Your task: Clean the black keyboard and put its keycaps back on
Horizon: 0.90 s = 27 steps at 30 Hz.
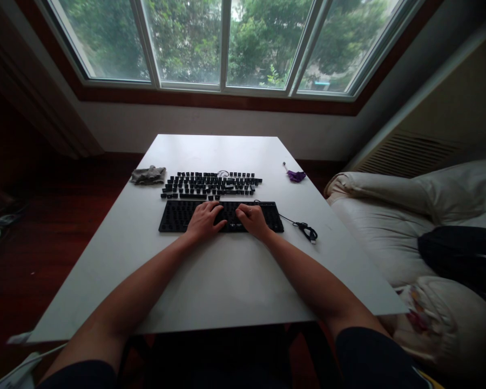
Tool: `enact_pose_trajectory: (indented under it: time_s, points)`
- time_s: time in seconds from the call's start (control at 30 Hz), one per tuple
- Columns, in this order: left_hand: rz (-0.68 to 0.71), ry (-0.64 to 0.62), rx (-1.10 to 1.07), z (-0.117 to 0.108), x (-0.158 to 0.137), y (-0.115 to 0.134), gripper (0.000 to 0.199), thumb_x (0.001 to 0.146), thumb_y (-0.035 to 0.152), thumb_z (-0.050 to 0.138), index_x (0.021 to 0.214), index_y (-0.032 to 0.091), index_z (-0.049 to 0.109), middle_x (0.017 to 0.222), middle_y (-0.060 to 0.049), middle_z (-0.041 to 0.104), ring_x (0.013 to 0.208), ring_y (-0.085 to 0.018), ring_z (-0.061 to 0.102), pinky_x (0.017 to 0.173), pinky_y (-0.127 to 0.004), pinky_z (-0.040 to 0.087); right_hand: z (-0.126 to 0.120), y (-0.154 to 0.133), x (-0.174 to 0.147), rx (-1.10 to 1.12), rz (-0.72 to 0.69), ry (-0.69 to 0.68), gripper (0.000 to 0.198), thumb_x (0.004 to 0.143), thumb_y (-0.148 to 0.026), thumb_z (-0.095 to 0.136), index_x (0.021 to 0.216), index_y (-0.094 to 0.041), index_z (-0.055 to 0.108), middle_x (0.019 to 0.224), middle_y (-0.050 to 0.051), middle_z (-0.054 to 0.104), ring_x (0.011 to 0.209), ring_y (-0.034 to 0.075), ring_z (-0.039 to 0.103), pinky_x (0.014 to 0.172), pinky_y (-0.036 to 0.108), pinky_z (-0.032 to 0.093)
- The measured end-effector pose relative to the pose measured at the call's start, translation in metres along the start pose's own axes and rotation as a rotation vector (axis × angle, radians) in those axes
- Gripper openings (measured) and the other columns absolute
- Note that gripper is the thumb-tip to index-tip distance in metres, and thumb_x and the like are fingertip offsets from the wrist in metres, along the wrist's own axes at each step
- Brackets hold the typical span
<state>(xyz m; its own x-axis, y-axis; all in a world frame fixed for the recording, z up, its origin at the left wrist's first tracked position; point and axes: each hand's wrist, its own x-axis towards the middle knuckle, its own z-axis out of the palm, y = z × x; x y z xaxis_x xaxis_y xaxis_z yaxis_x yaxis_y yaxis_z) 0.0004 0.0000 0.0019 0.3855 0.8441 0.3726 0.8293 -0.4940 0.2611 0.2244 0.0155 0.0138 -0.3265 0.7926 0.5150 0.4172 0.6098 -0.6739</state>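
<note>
A black keyboard (pixel 173 217) lies lengthwise across the white table in front of me, many of its keys looking bare of caps. My left hand (pixel 204 219) rests on its middle part, with the fingers spread apart. To the right of it, my right hand (pixel 251 218) is closed in a pinch over the keyboard; what its fingertips hold, if anything, is too small to make out. Loose black keycaps (pixel 190 189) are laid out in rows just beyond the keyboard. A thin wire loop (pixel 223 173) lies among the farthest row.
On the white table (pixel 227 281), a crumpled grey cloth (pixel 149 175) lies at the left edge and a small purple item (pixel 296 176) at the right. The coiled USB cable (pixel 306 231) sits right of the keyboard. A cream sofa (pixel 372 216) stands beyond the table's right edge.
</note>
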Motion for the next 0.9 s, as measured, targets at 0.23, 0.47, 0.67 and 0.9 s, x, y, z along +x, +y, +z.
enact_pose_trajectory:
  time_s: [0.23, 0.47, 0.67, 0.9]
  points:
    - [0.002, 0.001, -0.032, 0.0, 0.0, 0.0, 0.05, 0.091, 0.046, 0.065, 0.135, 0.024, 0.061, 0.145, -0.011, 0.055, 0.134, -0.034, 0.047, 0.115, -0.053, 0.037, 0.0, 0.011, 0.006, 0.133, 0.264, 0.184, 0.039, 0.097, -0.042, 0.045, 0.066, -0.021, 0.055, 0.052, -0.004, 0.045, 0.049, 0.013, 0.046, 0.052, 0.026, 0.036]
    - [-0.009, 0.014, -0.087, -0.002, 0.001, 0.001, 0.047, 0.089, 0.044, 0.067, 0.132, 0.025, 0.063, 0.142, -0.01, 0.057, 0.134, -0.034, 0.047, 0.115, -0.053, 0.036, 0.004, 0.012, 0.005, 0.183, 0.294, 0.192, 0.048, 0.095, -0.061, 0.052, 0.07, -0.021, 0.062, 0.05, -0.003, 0.052, 0.044, 0.014, 0.053, 0.046, 0.026, 0.039]
    - [0.049, 0.021, -0.16, -0.005, 0.001, 0.002, 0.035, 0.091, 0.04, 0.065, 0.123, 0.026, 0.069, 0.134, -0.007, 0.063, 0.129, -0.03, 0.052, 0.116, -0.05, 0.036, 0.006, 0.012, 0.002, 0.186, 0.266, 0.16, 0.046, 0.094, -0.061, 0.056, 0.074, -0.021, 0.063, 0.051, -0.002, 0.056, 0.048, 0.015, 0.059, 0.047, 0.025, 0.04]
    - [0.072, 0.041, -0.225, -0.003, 0.003, 0.0, 0.023, 0.091, 0.033, 0.065, 0.112, 0.026, 0.072, 0.126, -0.006, 0.068, 0.124, -0.027, 0.055, 0.111, -0.048, 0.041, 0.005, 0.007, 0.001, 0.151, 0.167, 0.059, 0.041, 0.091, -0.059, 0.063, 0.079, -0.02, 0.067, 0.058, -0.001, 0.063, 0.053, 0.015, 0.059, 0.051, 0.025, 0.042]
